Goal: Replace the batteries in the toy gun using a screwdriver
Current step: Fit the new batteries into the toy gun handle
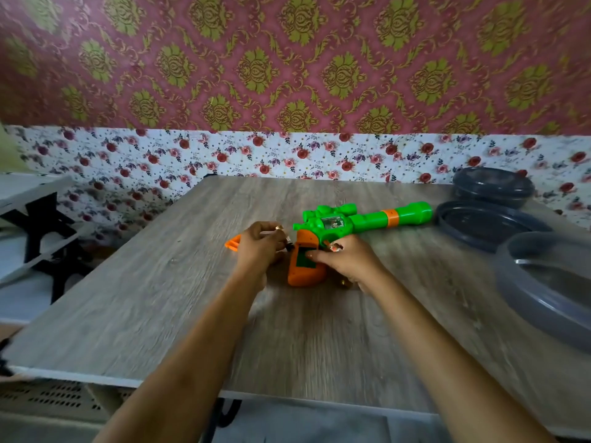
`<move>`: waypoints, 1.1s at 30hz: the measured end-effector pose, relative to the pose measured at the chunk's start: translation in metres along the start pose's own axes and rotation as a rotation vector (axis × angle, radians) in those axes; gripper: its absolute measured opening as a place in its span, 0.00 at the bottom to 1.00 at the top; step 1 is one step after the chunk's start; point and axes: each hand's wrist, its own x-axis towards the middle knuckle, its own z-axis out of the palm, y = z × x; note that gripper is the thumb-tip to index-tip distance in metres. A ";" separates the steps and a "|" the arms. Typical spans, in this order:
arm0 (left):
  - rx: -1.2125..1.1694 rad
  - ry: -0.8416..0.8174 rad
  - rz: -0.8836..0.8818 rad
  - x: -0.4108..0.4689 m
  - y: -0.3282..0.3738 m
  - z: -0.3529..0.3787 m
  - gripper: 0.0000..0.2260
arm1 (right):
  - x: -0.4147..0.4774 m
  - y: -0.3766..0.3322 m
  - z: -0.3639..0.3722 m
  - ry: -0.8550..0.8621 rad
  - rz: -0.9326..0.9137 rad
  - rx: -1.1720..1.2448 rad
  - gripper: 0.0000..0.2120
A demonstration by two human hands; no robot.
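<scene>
A small metal-tipped item (280, 230), too blurred to be named, is pinched in the curled fingers of the left hand (259, 247). The orange grip of the toy gun (332, 223) is gripped by the right hand (350, 262), with a fingertip laid on a green panel in that grip. The gun is laid flat at the middle of the wooden table (160, 298), its green barrel pointed right. An orange piece (232, 243) is seen just left of the left hand. Grey round containers (494, 187) are set at the far right.

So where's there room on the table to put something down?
The table's left half, from the toy gun out to the edge, is bare. So is the far strip behind the gun. It's crowded on the right by the grey tubs.
</scene>
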 end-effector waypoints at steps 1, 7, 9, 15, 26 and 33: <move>-0.016 -0.032 -0.022 -0.002 0.001 0.001 0.06 | 0.004 0.000 0.002 -0.022 -0.003 0.031 0.14; 0.089 -0.081 0.104 -0.003 -0.005 0.005 0.04 | 0.008 0.007 0.013 -0.094 -0.047 0.244 0.18; 0.118 -0.064 0.129 -0.002 -0.006 0.007 0.06 | 0.003 0.008 0.007 -0.115 -0.068 0.308 0.08; 0.031 0.008 0.109 -0.005 -0.009 0.011 0.08 | -0.008 0.001 0.000 -0.272 -0.087 0.356 0.12; 0.041 -0.045 0.258 -0.012 -0.001 0.014 0.07 | -0.017 -0.005 -0.001 -0.189 0.099 0.536 0.21; 0.442 -0.034 0.524 -0.016 0.003 0.013 0.09 | -0.026 -0.011 -0.004 -0.170 0.108 0.586 0.18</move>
